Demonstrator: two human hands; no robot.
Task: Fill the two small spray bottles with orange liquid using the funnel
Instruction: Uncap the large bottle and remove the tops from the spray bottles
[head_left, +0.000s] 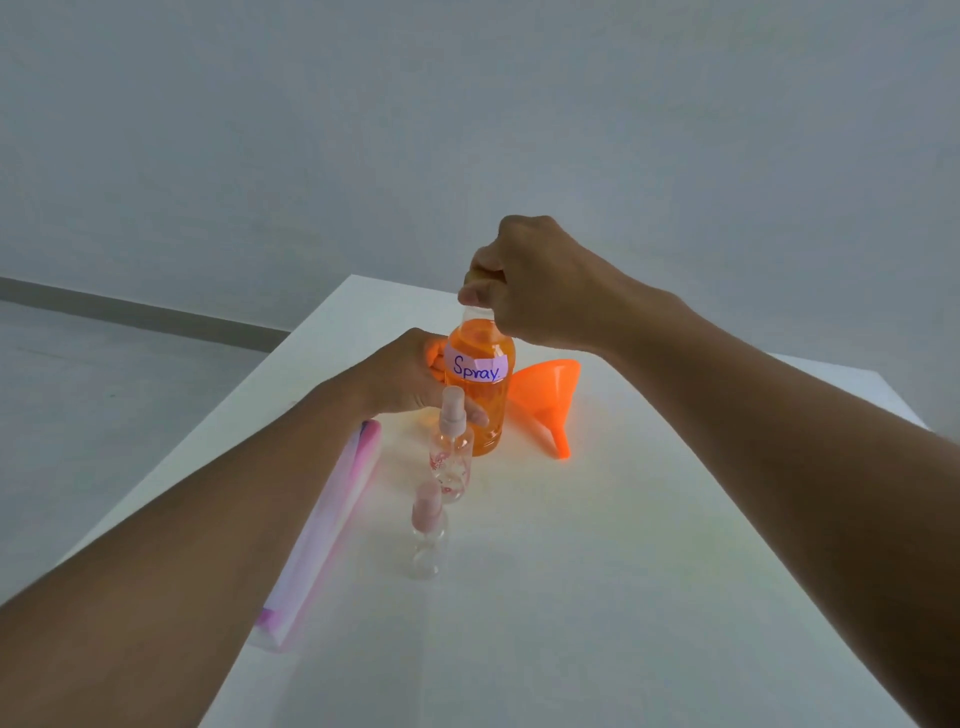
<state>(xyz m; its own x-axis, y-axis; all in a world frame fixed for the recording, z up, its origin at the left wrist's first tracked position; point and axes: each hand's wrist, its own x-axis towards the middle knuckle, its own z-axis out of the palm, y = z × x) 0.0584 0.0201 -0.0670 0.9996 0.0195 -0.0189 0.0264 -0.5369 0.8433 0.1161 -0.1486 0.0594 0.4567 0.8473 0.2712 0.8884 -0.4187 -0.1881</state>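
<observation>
A clear bottle of orange liquid (480, 387), labelled "Spray", stands upright on the white table (597, 545). My left hand (410, 376) grips its body from the left side. My right hand (535, 286) grips the cap at its top, which the fingers hide. An orange funnel (545, 397) lies on its side just right of the bottle, spout toward me. Two small clear spray bottles with pink heads stand in front of the big bottle: the taller one (451, 457) with a pink pattern, the shorter one (428, 535) nearer to me.
A pink and white folded cloth or packet (332, 525) lies along the table's left side beside my left forearm. The table's left edge drops off to a grey floor. A plain grey wall fills the background.
</observation>
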